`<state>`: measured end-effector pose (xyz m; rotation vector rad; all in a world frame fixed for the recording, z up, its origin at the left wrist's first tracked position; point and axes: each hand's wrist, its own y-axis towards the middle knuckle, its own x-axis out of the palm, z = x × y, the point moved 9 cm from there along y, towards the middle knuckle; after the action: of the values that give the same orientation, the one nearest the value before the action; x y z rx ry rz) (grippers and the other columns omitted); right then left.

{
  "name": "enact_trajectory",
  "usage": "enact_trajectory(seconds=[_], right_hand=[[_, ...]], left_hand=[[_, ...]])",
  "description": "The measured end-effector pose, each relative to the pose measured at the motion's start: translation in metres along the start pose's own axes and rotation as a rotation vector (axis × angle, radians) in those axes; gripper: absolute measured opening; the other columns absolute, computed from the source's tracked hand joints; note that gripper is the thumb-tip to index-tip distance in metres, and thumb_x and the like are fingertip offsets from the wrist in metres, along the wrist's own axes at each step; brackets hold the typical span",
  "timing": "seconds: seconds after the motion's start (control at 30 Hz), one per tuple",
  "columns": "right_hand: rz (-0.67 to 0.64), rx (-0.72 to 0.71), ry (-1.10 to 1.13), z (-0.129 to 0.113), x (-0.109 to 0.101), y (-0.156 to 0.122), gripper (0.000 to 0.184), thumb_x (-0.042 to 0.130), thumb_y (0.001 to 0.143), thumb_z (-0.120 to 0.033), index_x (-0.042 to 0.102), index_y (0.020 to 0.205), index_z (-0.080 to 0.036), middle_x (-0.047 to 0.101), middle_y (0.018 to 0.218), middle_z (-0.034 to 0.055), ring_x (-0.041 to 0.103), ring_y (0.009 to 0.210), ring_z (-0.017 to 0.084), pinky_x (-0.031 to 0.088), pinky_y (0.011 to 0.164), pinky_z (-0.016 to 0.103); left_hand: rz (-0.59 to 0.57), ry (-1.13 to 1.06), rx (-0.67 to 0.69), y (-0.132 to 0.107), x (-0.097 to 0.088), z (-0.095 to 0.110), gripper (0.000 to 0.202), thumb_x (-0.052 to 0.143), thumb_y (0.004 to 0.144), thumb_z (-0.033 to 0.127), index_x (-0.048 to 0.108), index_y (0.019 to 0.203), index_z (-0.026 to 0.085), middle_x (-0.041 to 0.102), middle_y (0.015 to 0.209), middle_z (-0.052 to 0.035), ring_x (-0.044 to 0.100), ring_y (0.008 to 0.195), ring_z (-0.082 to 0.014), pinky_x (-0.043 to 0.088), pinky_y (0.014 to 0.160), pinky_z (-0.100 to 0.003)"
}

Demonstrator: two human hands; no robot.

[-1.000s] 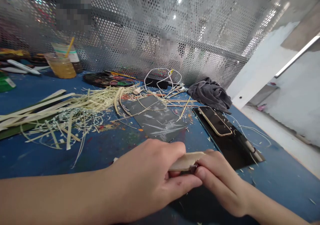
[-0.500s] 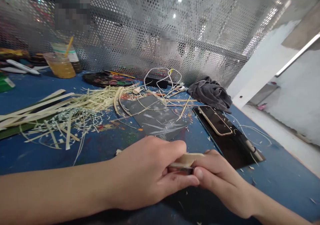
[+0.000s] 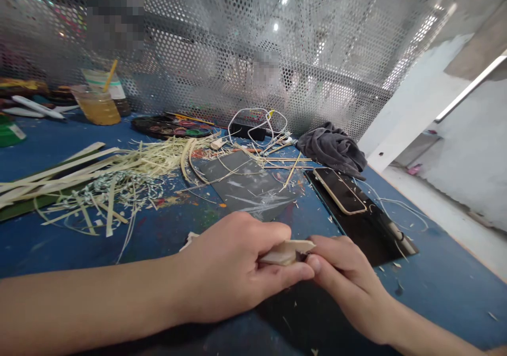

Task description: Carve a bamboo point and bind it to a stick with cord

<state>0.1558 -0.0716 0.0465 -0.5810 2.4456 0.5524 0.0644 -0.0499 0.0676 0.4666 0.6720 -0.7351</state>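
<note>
My left hand [image 3: 233,271] is closed around a short pale piece of wood [image 3: 285,250], whose angular end sticks out between thumb and forefinger. Just beyond it, the thumb and forefinger of my right hand [image 3: 352,279] are pinched together against the tip of the wood. A small dark edge [image 3: 303,257] shows under the wood between the two hands; its kind is unclear. What the right fingers grip is mostly hidden. Both hands are held low over the blue table [image 3: 447,271], in front of a scratched grey sheet [image 3: 253,187].
Pale shavings and strips [image 3: 158,158] are heaped at left. A phone [image 3: 343,189] lies on a dark glossy panel [image 3: 356,240] at right, near a grey cloth [image 3: 332,147]. Behind stand a paint palette [image 3: 170,127], a cup of yellowish liquid [image 3: 97,108] and a perforated metal screen [image 3: 222,34].
The wood has turned slightly in my left hand, so more of its pale side shows and less of the dark edge. My right hand has shifted a little; the table's contents are unchanged.
</note>
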Motion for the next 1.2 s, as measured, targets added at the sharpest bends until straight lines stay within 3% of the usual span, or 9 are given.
enact_trajectory(seconds=[0.27, 0.43, 0.6, 0.83, 1.07, 1.2], right_hand=[[-0.182, 0.037, 0.074, 0.006, 0.008, 0.001, 0.042, 0.037, 0.102, -0.045, 0.049, 0.070, -0.020, 0.040, 0.061, -0.0051, 0.035, 0.054, 0.009, 0.027, 0.052, 0.024], [-0.091, 0.025, -0.021, 0.002, 0.006, 0.000, 0.047, 0.033, 0.103, -0.047, 0.053, 0.070, -0.020, 0.049, 0.062, -0.0026, 0.044, 0.056, 0.011, 0.032, 0.054, 0.025], [0.018, -0.029, -0.039, -0.004, 0.001, -0.002, 0.045, 0.034, 0.104, -0.044, 0.047, 0.067, -0.020, 0.041, 0.060, -0.0049, 0.040, 0.053, 0.009, 0.031, 0.051, 0.022], [-0.164, 0.004, 0.001, 0.001, 0.009, 0.003, 0.041, 0.039, 0.102, -0.040, 0.046, 0.067, -0.020, 0.036, 0.058, -0.0065, 0.035, 0.051, 0.008, 0.029, 0.050, 0.022], [-0.101, -0.025, 0.019, 0.004, 0.010, 0.004, 0.040, 0.036, 0.103, -0.041, 0.053, 0.073, -0.020, 0.048, 0.064, -0.0037, 0.042, 0.055, 0.010, 0.033, 0.054, 0.023], [-0.112, -0.007, -0.019, 0.006, 0.012, 0.004, 0.039, 0.033, 0.103, -0.040, 0.055, 0.077, -0.020, 0.052, 0.065, -0.0021, 0.045, 0.056, 0.011, 0.034, 0.055, 0.024]], left_hand=[[-0.070, 0.003, 0.022, 0.001, 0.002, 0.002, 0.041, 0.057, 0.090, 0.048, 0.038, 0.066, 0.021, 0.040, 0.054, 0.0079, 0.036, 0.046, -0.0096, 0.021, 0.046, -0.024], [-0.013, 0.001, 0.064, 0.000, 0.001, 0.004, 0.042, 0.054, 0.092, 0.045, 0.034, 0.064, 0.021, 0.031, 0.051, 0.0087, 0.030, 0.044, -0.0093, 0.019, 0.046, -0.025], [0.010, -0.003, 0.055, -0.001, 0.000, 0.004, 0.046, 0.054, 0.093, 0.045, 0.032, 0.061, 0.021, 0.028, 0.050, 0.0087, 0.027, 0.043, -0.0081, 0.018, 0.045, -0.025], [-0.086, 0.028, 0.034, 0.004, 0.002, -0.001, 0.041, 0.061, 0.088, 0.049, 0.038, 0.067, 0.021, 0.040, 0.055, 0.0083, 0.036, 0.048, -0.0096, 0.022, 0.047, -0.024], [-0.057, 0.018, 0.034, 0.005, 0.001, -0.002, 0.040, 0.061, 0.089, 0.045, 0.038, 0.067, 0.021, 0.037, 0.055, 0.0092, 0.032, 0.046, -0.0091, 0.021, 0.048, -0.024], [-0.065, -0.023, -0.050, 0.007, -0.002, -0.005, 0.040, 0.065, 0.085, 0.043, 0.039, 0.065, 0.020, 0.040, 0.054, 0.0089, 0.036, 0.048, -0.0084, 0.023, 0.046, -0.022]])
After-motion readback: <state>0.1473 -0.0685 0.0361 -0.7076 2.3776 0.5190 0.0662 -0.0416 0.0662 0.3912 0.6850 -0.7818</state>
